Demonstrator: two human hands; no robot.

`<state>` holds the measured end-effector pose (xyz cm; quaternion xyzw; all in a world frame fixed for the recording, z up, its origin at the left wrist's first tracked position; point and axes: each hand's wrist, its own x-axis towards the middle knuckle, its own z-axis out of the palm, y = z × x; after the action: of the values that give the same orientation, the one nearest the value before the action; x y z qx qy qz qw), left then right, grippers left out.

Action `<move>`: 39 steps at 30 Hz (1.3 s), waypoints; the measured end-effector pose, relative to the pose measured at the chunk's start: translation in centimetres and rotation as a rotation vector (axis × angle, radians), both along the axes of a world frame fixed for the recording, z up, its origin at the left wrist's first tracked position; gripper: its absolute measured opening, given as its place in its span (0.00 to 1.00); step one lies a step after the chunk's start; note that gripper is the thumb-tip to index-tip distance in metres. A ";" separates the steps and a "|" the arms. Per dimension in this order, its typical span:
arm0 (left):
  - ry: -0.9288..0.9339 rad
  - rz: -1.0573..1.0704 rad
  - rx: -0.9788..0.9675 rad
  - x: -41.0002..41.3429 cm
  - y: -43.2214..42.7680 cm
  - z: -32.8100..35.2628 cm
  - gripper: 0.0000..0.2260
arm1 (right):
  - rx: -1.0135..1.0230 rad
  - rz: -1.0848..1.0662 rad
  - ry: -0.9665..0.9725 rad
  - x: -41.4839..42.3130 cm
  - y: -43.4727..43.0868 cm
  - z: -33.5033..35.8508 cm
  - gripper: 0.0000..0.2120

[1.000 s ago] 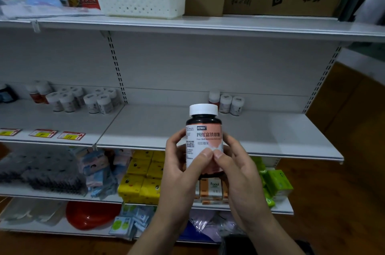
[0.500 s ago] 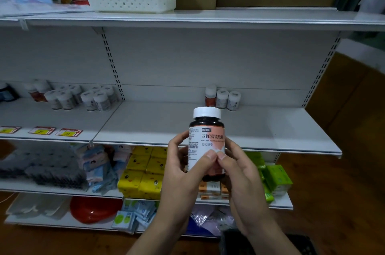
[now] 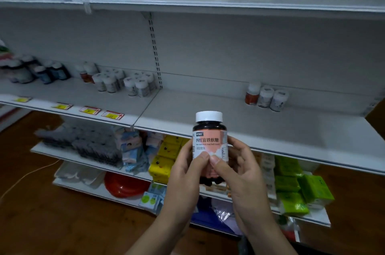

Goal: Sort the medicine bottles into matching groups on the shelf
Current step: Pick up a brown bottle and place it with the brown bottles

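I see the left grip (image 3: 185,171) and right grip (image 3: 241,171) both clasping 1 white-capped bottle (image 3: 209,138), upright, in front of the shelf (image 3: 187,107) edge. 3 small bottles (image 3: 265,96) stand at the shelf's back; 1 looks red, though blurred.

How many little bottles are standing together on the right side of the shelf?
3. They stand in a row at the back of the middle shelf: a red-labelled bottle on the left, a middle white bottle, and a right white bottle. None looks hidden behind them.
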<state>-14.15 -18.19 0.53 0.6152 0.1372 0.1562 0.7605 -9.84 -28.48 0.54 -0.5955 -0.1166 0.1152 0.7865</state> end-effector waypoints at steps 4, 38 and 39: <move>0.028 0.078 -0.019 -1.9 6.1 -0.1 0.12 | -0.016 0.096 0.022 -0.9 6.3 -0.1 0.26; 0.124 0.602 -0.260 -11.0 63.3 -5.2 0.14 | -0.224 0.655 0.260 -3.2 67.1 -6.0 0.14; 0.142 0.593 -0.253 -10.4 65.2 -5.2 0.15 | -0.233 0.651 0.261 -2.7 68.8 -6.1 0.15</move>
<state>-24.55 47.02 -4.64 0.4585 0.3815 0.3093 0.7407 -12.50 40.34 -5.54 -0.5931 -0.1849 0.4470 0.6437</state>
